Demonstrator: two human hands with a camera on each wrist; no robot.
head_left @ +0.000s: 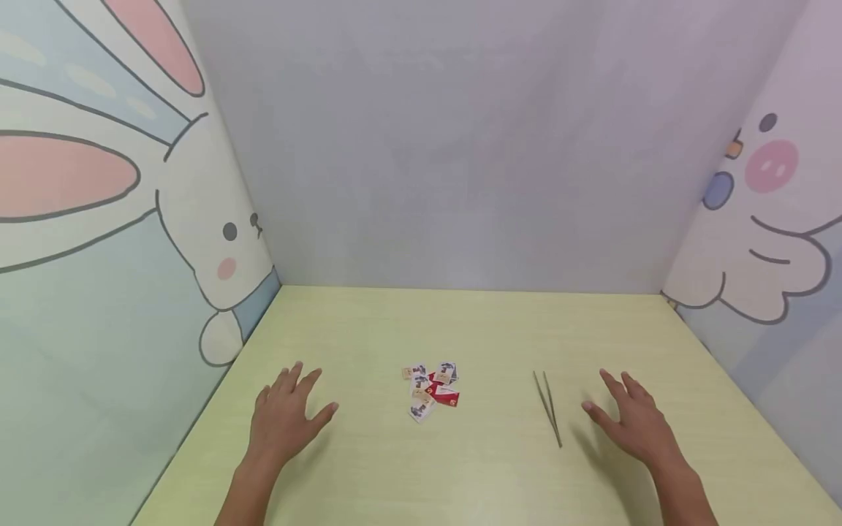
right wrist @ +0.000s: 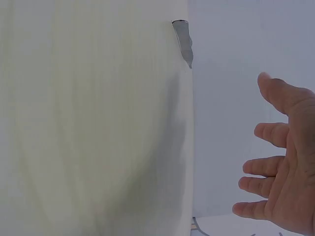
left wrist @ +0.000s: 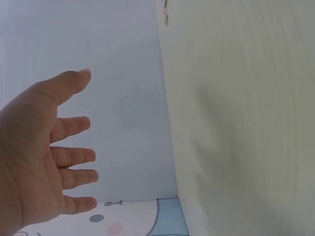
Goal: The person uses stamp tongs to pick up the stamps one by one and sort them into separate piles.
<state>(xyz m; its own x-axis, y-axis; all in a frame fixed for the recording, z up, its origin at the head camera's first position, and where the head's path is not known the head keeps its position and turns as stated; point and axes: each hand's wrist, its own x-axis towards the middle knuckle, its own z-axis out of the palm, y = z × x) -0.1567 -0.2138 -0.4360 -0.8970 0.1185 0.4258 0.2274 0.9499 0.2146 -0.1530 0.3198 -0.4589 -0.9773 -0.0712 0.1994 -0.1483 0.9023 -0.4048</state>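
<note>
Lying partly overlapped near the middle of the pale yellow, wood-grained table (head_left: 355, 329), the small white, tan and red printed paper pieces (head_left: 431, 391) touch neither hand. To their right rest the slim, grey, V-shaped tweezers (head_left: 556, 434), prongs spread, near the right hand (head_left: 638, 427). The left hand (head_left: 283, 420) hovers well apart from the papers. Both hands are empty, fingers extended and apart. Handling appears not yet begun, with all of it left.

The table (head_left: 487, 329) looks bright, shadows soft; 2 wrist views dimmer.
</note>
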